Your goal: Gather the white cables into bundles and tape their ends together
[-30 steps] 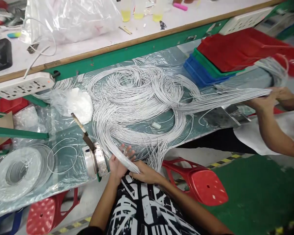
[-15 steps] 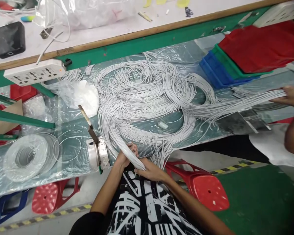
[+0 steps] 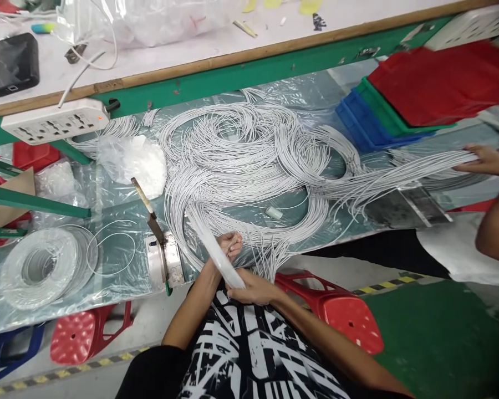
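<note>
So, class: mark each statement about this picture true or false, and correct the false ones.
1. Both the left hand and the right hand grip the bundle. True.
2. A co-worker's hand holds wires at the far right. True.
3. The phone lies on the wires. False: it lies on the bench.
4. The stool by the right arm is blue. False: it is red.
</note>
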A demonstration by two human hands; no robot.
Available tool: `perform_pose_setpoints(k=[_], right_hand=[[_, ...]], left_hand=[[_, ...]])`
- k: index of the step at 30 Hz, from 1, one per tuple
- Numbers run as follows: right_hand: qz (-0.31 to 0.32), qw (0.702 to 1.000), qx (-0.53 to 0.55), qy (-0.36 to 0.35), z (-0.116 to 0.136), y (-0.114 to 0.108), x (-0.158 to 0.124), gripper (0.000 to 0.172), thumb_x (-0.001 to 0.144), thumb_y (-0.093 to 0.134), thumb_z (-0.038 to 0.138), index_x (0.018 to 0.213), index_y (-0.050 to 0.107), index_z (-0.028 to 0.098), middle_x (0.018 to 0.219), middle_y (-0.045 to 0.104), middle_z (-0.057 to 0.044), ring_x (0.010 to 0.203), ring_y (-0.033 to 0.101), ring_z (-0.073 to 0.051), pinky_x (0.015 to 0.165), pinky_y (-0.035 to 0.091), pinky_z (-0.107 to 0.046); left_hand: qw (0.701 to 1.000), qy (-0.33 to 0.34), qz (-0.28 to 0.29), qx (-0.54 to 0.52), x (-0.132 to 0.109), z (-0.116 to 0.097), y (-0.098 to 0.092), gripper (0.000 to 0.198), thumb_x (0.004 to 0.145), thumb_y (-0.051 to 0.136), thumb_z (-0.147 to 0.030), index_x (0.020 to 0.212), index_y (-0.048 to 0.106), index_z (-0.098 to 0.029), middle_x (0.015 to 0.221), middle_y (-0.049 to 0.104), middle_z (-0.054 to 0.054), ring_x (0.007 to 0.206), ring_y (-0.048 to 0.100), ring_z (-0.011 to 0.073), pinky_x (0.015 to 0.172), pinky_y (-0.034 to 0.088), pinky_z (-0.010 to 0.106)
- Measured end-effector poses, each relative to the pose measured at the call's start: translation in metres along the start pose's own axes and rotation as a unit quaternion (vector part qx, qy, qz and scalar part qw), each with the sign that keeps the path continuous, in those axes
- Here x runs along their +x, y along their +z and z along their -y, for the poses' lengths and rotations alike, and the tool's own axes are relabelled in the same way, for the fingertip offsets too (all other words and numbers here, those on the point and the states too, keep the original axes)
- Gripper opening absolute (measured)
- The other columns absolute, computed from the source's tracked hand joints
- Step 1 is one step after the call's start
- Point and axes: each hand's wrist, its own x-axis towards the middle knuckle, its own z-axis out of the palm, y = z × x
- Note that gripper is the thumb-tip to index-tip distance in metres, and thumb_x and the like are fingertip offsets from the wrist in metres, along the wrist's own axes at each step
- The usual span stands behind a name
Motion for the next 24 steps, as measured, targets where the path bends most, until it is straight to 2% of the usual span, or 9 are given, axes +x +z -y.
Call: perform_pose_setpoints(k=[4, 7, 10, 12, 15, 18, 20, 22, 24], right_hand=[[-0.031, 0.999, -0.019, -0.012, 0.002, 0.006, 0.001, 0.034, 0.081, 0.075, 0.05, 0.074, 0.055, 0.024, 0.066, 0.05, 0.006, 0.065, 0.043, -0.014, 0.065, 0.035, -0.029], [-0.074, 0.997, -0.026, -0.014, 0.003, 0.009, -0.003, 0.033, 0.084, 0.073, 0.051, 0.076, 0.055, 0.024, 0.071, 0.051, 0.004, 0.069, 0.045, -0.015, 0.068, 0.037, -0.031], [-0.112, 0.993, -0.034, -0.01, 0.001, 0.005, -0.009, 0.037, 0.089, 0.07, 0.057, 0.078, 0.055, 0.025, 0.07, 0.049, 0.003, 0.069, 0.045, -0.017, 0.07, 0.039, -0.034], [-0.142, 0.989, -0.048, -0.003, -0.001, 0.001, -0.008, 0.04, 0.093, 0.067, 0.06, 0.078, 0.053, 0.025, 0.068, 0.045, 0.003, 0.068, 0.043, -0.018, 0.07, 0.038, -0.035], [-0.169, 0.982, -0.083, 0.003, -0.003, 0.001, 0.0, 0.037, 0.094, 0.065, 0.055, 0.077, 0.048, 0.027, 0.069, 0.045, 0.002, 0.07, 0.041, -0.019, 0.071, 0.036, -0.036], [-0.125, 0.985, -0.118, 0.001, -0.003, 0.011, 0.013, 0.023, 0.087, 0.068, 0.042, 0.081, 0.052, 0.026, 0.073, 0.054, 0.001, 0.071, 0.045, -0.02, 0.074, 0.039, -0.036], [-0.077, 0.987, -0.139, 0.001, -0.003, 0.018, 0.018, 0.015, 0.082, 0.068, 0.034, 0.084, 0.057, 0.025, 0.076, 0.061, 0.0, 0.073, 0.049, -0.021, 0.075, 0.041, -0.036], [-0.04, 0.986, -0.16, 0.005, -0.001, 0.022, 0.018, 0.014, 0.08, 0.069, 0.031, 0.083, 0.057, 0.025, 0.075, 0.063, 0.0, 0.072, 0.051, -0.021, 0.074, 0.04, -0.036], [-0.025, 0.983, -0.18, 0.01, 0.001, 0.019, 0.009, 0.015, 0.081, 0.068, 0.032, 0.083, 0.054, 0.026, 0.073, 0.062, 0.001, 0.071, 0.05, -0.021, 0.073, 0.039, -0.036]], left_hand=[[0.997, -0.028, -0.04, -0.051, -0.008, 0.015, -0.01, 0.037, 0.115, 0.071, -0.04, 0.087, 0.055, -0.023, 0.081, 0.052, -0.005, 0.063, 0.038, 0.0111, 0.057, 0.037, 0.025], [0.993, -0.034, -0.09, -0.074, -0.02, 0.025, -0.024, 0.038, 0.114, 0.068, -0.038, 0.084, 0.049, -0.025, 0.077, 0.044, -0.006, 0.064, 0.035, 0.0126, 0.06, 0.039, 0.028], [0.984, -0.003, -0.15, -0.094, -0.043, 0.032, -0.04, 0.037, 0.111, 0.062, -0.036, 0.082, 0.04, -0.029, 0.076, 0.029, -0.005, 0.063, 0.028, 0.0156, 0.062, 0.037, 0.034], [0.974, 0.038, -0.195, -0.107, -0.068, 0.033, -0.05, 0.037, 0.107, 0.063, -0.043, 0.084, 0.036, -0.03, 0.077, 0.026, -0.004, 0.064, 0.027, 0.0172, 0.062, 0.037, 0.036], [0.95, 0.119, -0.258, -0.132, -0.113, 0.019, -0.062, 0.048, 0.101, 0.067, -0.065, 0.091, 0.035, -0.031, 0.075, 0.032, -0.004, 0.065, 0.036, 0.0187, 0.064, 0.043, 0.037], [0.933, 0.237, -0.262, -0.072, -0.134, -0.019, -0.065, 0.045, 0.105, 0.067, -0.069, 0.099, 0.044, -0.031, 0.073, 0.05, -0.005, 0.066, 0.05, 0.0191, 0.068, 0.052, 0.037], [0.94, 0.267, -0.198, 0.077, -0.116, -0.053, -0.063, 0.026, 0.118, 0.054, -0.051, 0.105, 0.054, -0.028, 0.08, 0.065, -0.002, 0.068, 0.058, 0.017, 0.073, 0.054, 0.035], [0.931, 0.194, -0.125, 0.284, -0.076, -0.085, -0.064, 0.03, 0.122, 0.035, -0.031, 0.113, 0.062, -0.023, 0.096, 0.075, 0.003, 0.075, 0.063, 0.0141, 0.077, 0.053, 0.033], [0.922, 0.139, -0.108, 0.344, -0.029, -0.105, -0.071, 0.029, 0.118, 0.045, -0.018, 0.106, 0.071, -0.016, 0.101, 0.08, 0.007, 0.086, 0.07, 0.0154, 0.086, 0.055, 0.034]])
